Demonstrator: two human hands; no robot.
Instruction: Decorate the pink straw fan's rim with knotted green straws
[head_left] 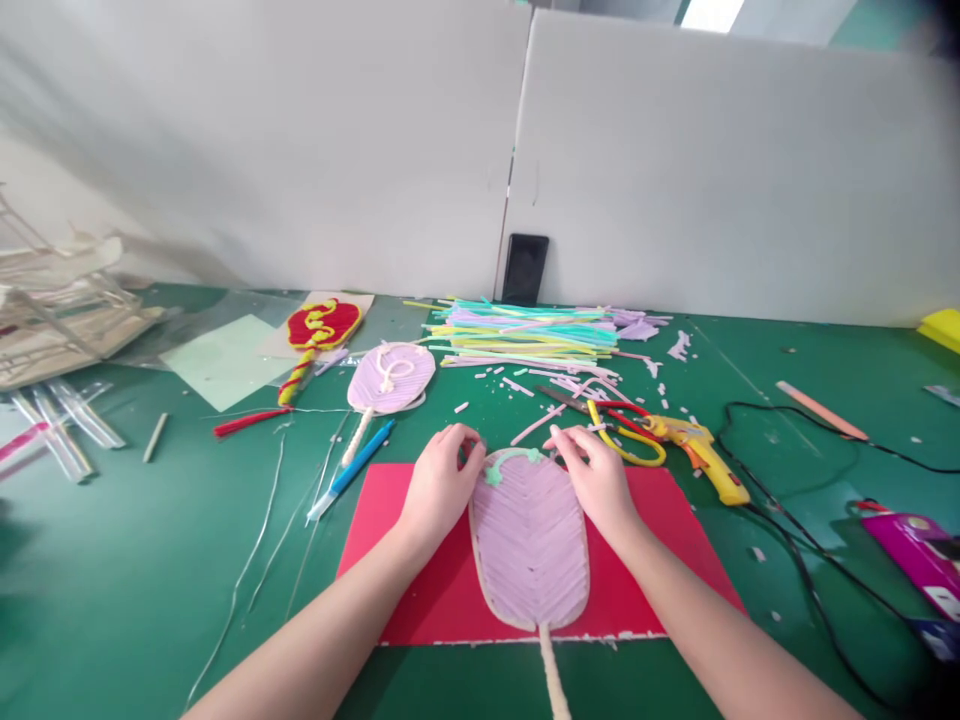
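Note:
A pale purple hand fan (531, 540) with a cream rim lies on a red board (420, 590), its wrapped handle (553, 675) pointing toward me. A mint-green fuzzy strip (496, 470) curves along the fan's top, with a knotted lump at each end. My left hand (444, 480) is closed at the upper left rim, thumb and fingers pinched beside the strip's left end. At the upper right rim, my right hand (598, 475) has its thumb and forefinger close together. The fingertips partly hide what they grip.
Scissors (630, 440) and a yellow glue gun (697, 450) with a black cord lie to the right. Behind are fuzzy stems (525, 330) and a phone (525, 268). A smaller purple fan (391, 380), a red-yellow fan (324, 325) and a blue pen (352, 470) lie left.

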